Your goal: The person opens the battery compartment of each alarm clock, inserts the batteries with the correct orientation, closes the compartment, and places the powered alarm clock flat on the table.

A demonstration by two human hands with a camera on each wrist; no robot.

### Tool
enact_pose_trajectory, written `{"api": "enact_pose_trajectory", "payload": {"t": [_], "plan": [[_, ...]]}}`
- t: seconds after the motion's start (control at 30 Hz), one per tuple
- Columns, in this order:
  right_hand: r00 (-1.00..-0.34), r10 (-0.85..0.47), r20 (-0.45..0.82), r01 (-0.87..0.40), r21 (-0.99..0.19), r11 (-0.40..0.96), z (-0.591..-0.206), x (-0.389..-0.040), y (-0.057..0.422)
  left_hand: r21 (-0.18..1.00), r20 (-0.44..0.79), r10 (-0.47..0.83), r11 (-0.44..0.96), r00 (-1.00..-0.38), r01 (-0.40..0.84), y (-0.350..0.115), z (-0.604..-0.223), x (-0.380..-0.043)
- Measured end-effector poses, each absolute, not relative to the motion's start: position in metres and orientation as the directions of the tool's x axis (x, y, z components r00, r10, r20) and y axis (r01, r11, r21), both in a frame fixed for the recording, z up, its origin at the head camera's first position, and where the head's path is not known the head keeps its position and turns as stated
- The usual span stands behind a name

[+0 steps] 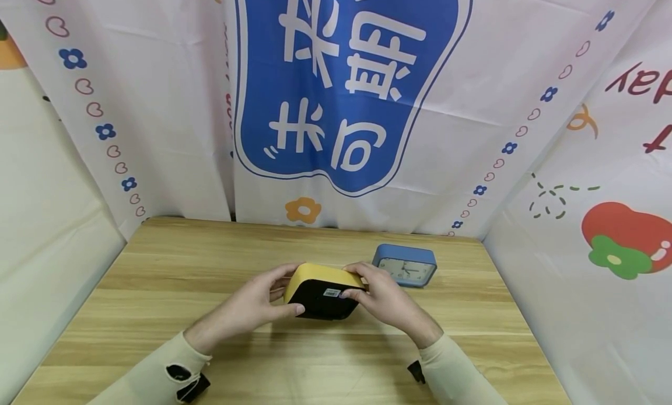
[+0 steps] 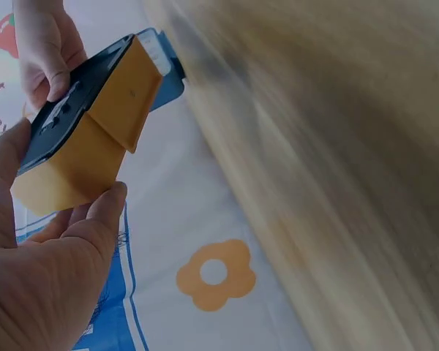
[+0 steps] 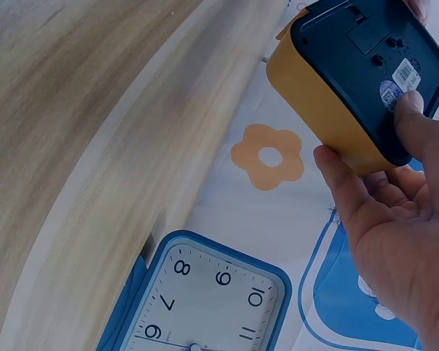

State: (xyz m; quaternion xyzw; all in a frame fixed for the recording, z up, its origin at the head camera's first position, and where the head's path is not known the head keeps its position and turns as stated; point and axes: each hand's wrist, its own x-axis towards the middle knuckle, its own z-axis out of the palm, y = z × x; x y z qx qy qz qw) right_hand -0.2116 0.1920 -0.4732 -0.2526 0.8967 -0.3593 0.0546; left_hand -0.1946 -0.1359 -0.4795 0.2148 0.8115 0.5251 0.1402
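Note:
Both hands hold a yellow alarm clock [image 1: 331,272] above the table, its black back [image 3: 358,58] toward the person. My left hand [image 1: 257,297] grips one end, thumb at the edge of the back and fingers round the yellow side. At the other end my right hand [image 1: 385,294] pinches it, thumb on the back beside a white barcode label [image 3: 406,74] and a round sticker [image 3: 389,93]. Small knobs [image 3: 378,60] and a rectangular cover show on the back. A yellow flap [image 2: 130,95] stands out from the casing in the left wrist view. The dial is hidden.
A blue alarm clock [image 1: 405,265] stands on the wooden table [image 1: 210,253] just behind the right hand, dial facing the person. White printed cloth [image 1: 178,131] hangs behind the table's back edge, with more cloth along the left and right sides.

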Motion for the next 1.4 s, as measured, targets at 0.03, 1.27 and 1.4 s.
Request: {"api": "enact_pose_trajectory", "payload": {"t": [0.03,1.27,1.4], "plan": [[-0.867,-0.492,0.085,-0.414,-0.672,0.614,-0.473,-0.212,0.192,0.912,0.003,0.492,0.356,-0.871,0.204,-0.135,-0.480,-0.195],[-0.965,-0.262,-0.016,-0.089,-0.919,0.384,-0.476,-0.209,0.187,0.398,0.617,0.434,0.546,-0.656,0.737,-0.129,-0.479,-0.183],[-0.957,-0.274,-0.100,0.044,-0.978,0.203,-0.477,-0.209,0.185,0.237,0.691,0.463,0.581,-0.556,0.779,-0.126,-0.480,-0.183]]}}
